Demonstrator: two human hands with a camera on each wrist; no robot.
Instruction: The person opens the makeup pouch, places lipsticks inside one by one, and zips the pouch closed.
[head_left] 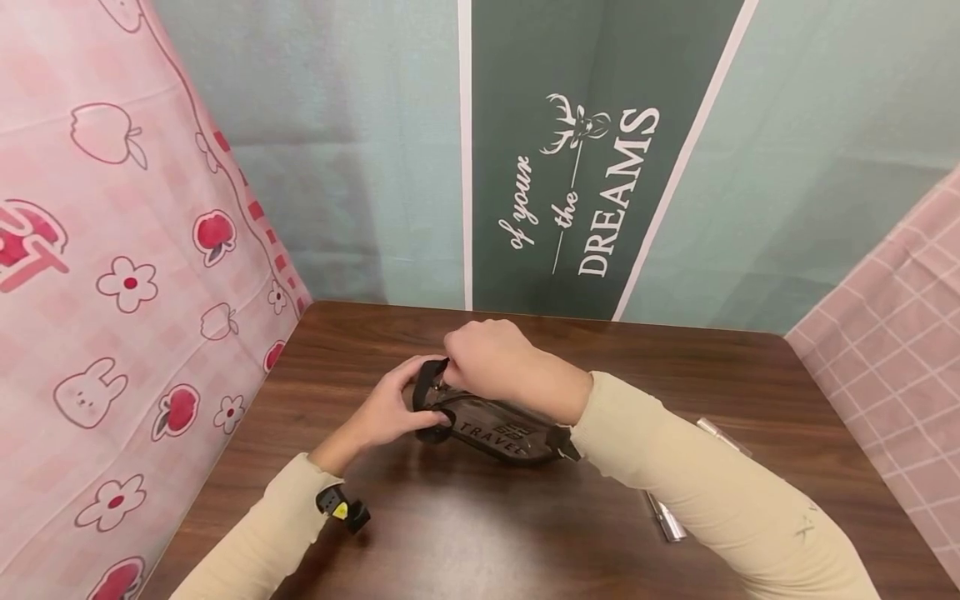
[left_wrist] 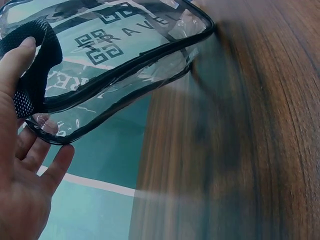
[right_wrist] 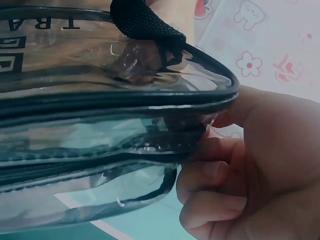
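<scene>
A clear toiletry bag [head_left: 491,429] with black trim and "TRAVEL" lettering is between both hands on the table. My left hand [head_left: 390,408] holds its left end, the thumb over the black webbing handle [left_wrist: 47,60] and the fingers at the bag's edge in the left wrist view. At the same end, my right hand [head_left: 491,360] reaches across the bag from above. The right wrist view shows the right fingers [right_wrist: 210,192] curled at the bag's corner by the zipper, pinching there; what exactly lies between the fingertips is hidden.
Two slim clear and silver items, one near the right forearm [head_left: 665,518] and one beyond it [head_left: 723,435], lie on the brown wooden table [head_left: 450,533]. Printed cloth hangs behind the table and along both sides. A small black device [head_left: 342,507] is strapped to the left wrist.
</scene>
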